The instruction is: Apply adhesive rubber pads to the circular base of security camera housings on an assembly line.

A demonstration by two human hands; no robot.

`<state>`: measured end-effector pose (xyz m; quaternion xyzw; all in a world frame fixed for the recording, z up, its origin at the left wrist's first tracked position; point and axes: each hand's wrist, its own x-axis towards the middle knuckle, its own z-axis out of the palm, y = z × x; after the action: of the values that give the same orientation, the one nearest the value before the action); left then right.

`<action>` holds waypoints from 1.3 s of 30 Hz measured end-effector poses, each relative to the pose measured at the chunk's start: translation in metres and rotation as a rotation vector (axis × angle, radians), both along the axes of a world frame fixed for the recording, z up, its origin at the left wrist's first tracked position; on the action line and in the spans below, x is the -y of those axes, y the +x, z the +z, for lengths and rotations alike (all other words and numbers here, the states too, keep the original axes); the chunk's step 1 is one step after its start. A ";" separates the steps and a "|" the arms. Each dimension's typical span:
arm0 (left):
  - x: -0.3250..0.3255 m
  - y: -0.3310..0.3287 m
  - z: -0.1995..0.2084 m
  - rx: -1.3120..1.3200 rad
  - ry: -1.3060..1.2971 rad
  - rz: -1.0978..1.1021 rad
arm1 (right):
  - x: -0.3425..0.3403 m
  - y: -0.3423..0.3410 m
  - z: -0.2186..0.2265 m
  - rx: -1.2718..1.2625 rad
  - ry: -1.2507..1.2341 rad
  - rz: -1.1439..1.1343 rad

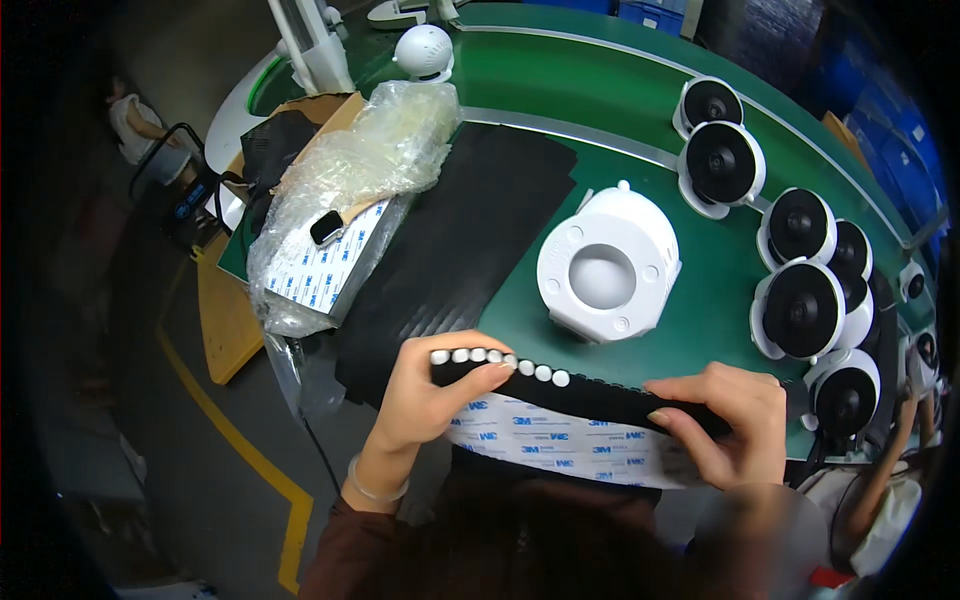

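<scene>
Left fingers (488, 378), right fingers (690, 386) pinching black strip (600, 401) partly lined with white discs (543, 373)

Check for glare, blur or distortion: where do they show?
Head view: bright glints on the crumpled plastic wrap; the metal rail appears bowed, likely by the fisheye; the outer rim falls to black; a smear blurs the lower right; the black strip between the fingers looks fairly sharp.

Place: assembly workshop
Green bench (515, 312): many alike white-and-black devices (797, 308)
Floor, lower left: yellow marking line (296, 540)
Upper right: blue crates (900, 130)
Lower right edge: another person (888, 525)
</scene>
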<state>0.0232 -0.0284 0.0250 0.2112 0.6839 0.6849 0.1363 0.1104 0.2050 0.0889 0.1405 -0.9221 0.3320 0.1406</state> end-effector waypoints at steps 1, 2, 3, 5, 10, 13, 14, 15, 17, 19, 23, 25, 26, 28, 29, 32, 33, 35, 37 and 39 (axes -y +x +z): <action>-0.004 0.000 0.000 0.029 -0.057 -0.026 | -0.003 -0.002 -0.004 -0.002 -0.024 0.005; -0.008 0.000 -0.009 -0.175 -0.251 0.086 | -0.006 -0.010 -0.011 -0.002 -0.046 0.011; -0.013 0.000 -0.014 -0.437 -0.282 0.218 | -0.006 -0.016 -0.013 0.196 -0.110 -0.062; -0.023 -0.002 -0.008 -0.678 -0.352 0.352 | -0.022 -0.026 -0.029 0.336 -0.182 -0.021; -0.045 -0.011 -0.013 -0.464 -0.183 0.172 | -0.037 -0.028 -0.037 0.339 -0.157 0.019; -0.068 -0.021 -0.026 -0.315 -0.065 0.065 | -0.048 -0.032 -0.048 0.294 -0.122 0.011; -0.075 -0.018 -0.027 -0.360 -0.060 0.101 | -0.051 -0.033 -0.050 0.285 -0.113 0.001; -0.081 -0.018 -0.026 -0.442 -0.107 0.144 | -0.052 -0.033 -0.047 0.325 -0.129 -0.062; -0.087 -0.016 -0.025 -0.594 -0.322 0.225 | -0.061 -0.029 -0.046 0.329 -0.175 -0.031; -0.086 -0.005 -0.021 -0.842 -0.440 0.360 | -0.066 -0.021 -0.040 0.308 -0.172 0.014; -0.070 0.029 0.012 -0.868 -0.270 0.270 | -0.057 -0.004 -0.024 0.279 -0.205 -0.027; -0.070 0.034 0.023 -0.774 -0.350 -0.015 | -0.053 -0.001 -0.020 0.193 -0.249 0.006; -0.072 0.032 0.018 -0.714 -0.357 -0.045 | -0.053 -0.001 -0.019 0.193 -0.255 0.040; -0.068 0.026 0.016 -0.597 -0.386 -0.114 | -0.051 -0.002 -0.023 0.214 -0.215 0.062; -0.068 0.022 0.012 -0.469 -0.289 -0.139 | -0.050 -0.005 -0.027 0.174 -0.038 0.062; -0.068 0.015 0.007 -0.457 -0.229 -0.168 | -0.023 -0.007 -0.024 -0.147 0.161 -0.053; -0.068 0.014 0.007 -0.447 -0.230 -0.181 | -0.018 -0.006 -0.023 -0.144 0.097 -0.037; -0.067 0.013 0.016 -0.457 -0.208 -0.210 | -0.009 -0.005 -0.022 -0.116 0.016 -0.023; -0.068 0.013 0.018 -0.445 -0.206 -0.197 | -0.006 -0.008 -0.025 -0.120 -0.037 -0.015; -0.069 0.013 0.019 -0.444 -0.188 -0.161 | -0.004 -0.012 -0.025 -0.129 -0.107 -0.015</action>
<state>0.0365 0.0402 0.0438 0.3965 0.7387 0.5422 0.0557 0.0988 0.2094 0.0640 0.1472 -0.8929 0.3702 0.2096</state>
